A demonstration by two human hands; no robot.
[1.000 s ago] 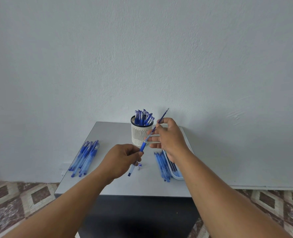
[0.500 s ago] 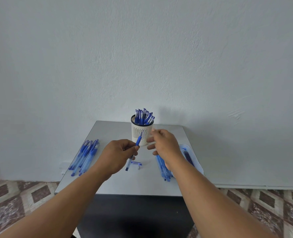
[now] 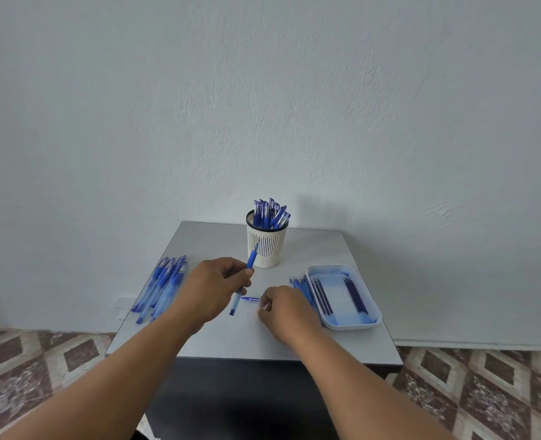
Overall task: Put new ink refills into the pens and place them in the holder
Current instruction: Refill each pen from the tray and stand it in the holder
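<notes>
Pens (image 3: 162, 287) lie in a heap at the left edge of the surface (image 3: 310, 249); left hand (image 3: 213, 289), centre frame, has its fingers curled round a pen barrel (image 3: 245, 277), tip tilted up toward the holder (image 3: 266, 241) full of pens behind it; a cap (image 3: 250, 299) lies between the hands; right hand (image 3: 286, 308) rests by the cap, its finger state unclear; tray (image 3: 345, 325) of refills (image 3: 354, 295) at right.
</notes>
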